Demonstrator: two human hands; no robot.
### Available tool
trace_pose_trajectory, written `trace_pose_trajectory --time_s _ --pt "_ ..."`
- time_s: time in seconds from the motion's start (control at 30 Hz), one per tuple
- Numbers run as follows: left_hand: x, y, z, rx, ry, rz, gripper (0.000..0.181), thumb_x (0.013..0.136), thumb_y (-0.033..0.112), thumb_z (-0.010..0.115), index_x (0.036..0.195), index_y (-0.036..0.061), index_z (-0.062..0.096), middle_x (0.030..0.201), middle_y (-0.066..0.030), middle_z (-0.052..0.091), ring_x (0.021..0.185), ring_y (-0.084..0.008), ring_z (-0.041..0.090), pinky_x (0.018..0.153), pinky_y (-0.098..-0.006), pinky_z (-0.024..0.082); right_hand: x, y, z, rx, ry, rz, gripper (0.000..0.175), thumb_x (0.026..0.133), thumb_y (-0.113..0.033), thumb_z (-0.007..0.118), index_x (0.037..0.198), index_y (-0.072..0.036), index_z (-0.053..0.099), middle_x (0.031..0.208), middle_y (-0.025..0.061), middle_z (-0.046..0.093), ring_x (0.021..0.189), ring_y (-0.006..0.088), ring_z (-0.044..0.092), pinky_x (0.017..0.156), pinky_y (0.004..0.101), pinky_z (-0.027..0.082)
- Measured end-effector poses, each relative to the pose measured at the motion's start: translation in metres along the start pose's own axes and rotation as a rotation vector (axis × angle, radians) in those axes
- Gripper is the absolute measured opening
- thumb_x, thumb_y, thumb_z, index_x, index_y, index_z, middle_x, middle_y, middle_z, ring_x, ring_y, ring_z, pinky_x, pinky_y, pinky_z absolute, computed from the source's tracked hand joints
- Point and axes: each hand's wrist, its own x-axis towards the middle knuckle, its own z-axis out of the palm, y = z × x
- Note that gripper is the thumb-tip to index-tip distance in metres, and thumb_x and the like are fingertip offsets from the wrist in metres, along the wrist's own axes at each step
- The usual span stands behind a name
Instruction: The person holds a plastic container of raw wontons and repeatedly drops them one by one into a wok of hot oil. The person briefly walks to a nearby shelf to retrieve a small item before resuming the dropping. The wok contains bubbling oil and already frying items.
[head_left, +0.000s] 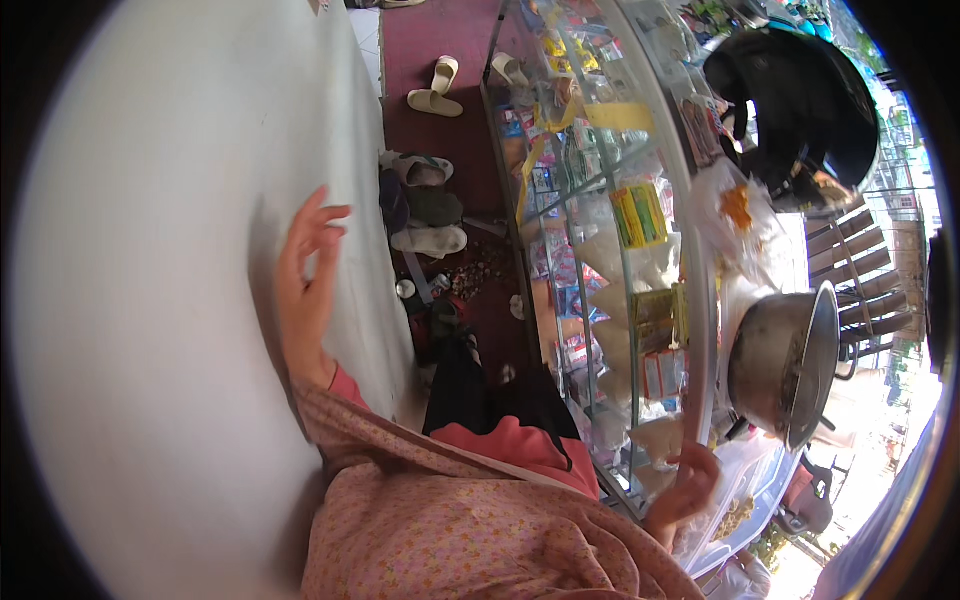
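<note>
My left hand (306, 289) is raised beside the white wall (165, 262), its fingers loosely spread and holding nothing. Whether it touches the wall is not plain. My right hand (686, 487) is at the near end of the glass display cabinet (637, 157), by its top edge. Its fingers are bent and apart, with nothing visible in them. Close to that hand is a clear plastic tub (761, 499) with light brown pieces inside. A metal pot (769, 367) stands beyond it on the cabinet top.
Shoes (427, 240), slippers (435, 103) and small litter (476, 274) lie on the dark red floor (480, 165) of the narrow passage. Packets and boxes (637, 217) fill the cabinet shelves. A plastic bag with something orange (735, 206) and a large black pot (802, 112) sit on top.
</note>
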Motion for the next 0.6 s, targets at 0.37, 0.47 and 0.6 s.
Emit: trace_pose_trajectory --time_s 0.37,0.47,0.6 --pt "0.048 -0.038 0.007 -0.053 0.088 -0.244 0.039 0.092 0.019 0.055 0.124 -0.0043 0.055 0.097 -0.0148 0.065 0.089 -0.0193 0.059 0.088 -0.0339 0.045 0.125 0.017 0.335 0.221 -0.774 0.236 0.027 0.098 -0.014 0.046 0.118 -0.001 0.057 0.095 0.0094 0.066 0.081 0.0129 0.063 0.069 0.0255 0.049" --pt "0.094 -0.062 0.010 0.020 0.060 -0.237 0.040 0.092 0.021 0.055 0.122 -0.0053 0.056 0.095 -0.0159 0.065 0.088 -0.0214 0.059 0.088 -0.0361 0.045 0.174 0.022 0.471 0.291 -0.780 0.211 0.026 0.095 -0.015 0.050 0.117 -0.003 0.058 0.095 0.0136 0.068 0.082 0.0197 0.066 0.071 0.0302 0.050" --pt "0.175 -0.118 0.021 0.026 -0.013 -0.316 0.043 0.092 0.026 0.056 0.120 -0.0060 0.057 0.097 -0.0167 0.064 0.088 -0.0229 0.059 0.088 -0.0376 0.045 0.263 0.012 0.676 -0.169 -0.706 -0.163 0.025 0.083 -0.011 0.054 0.106 -0.002 0.062 0.104 0.0154 0.061 0.103 0.0355 0.056 0.086 0.0429 0.047"
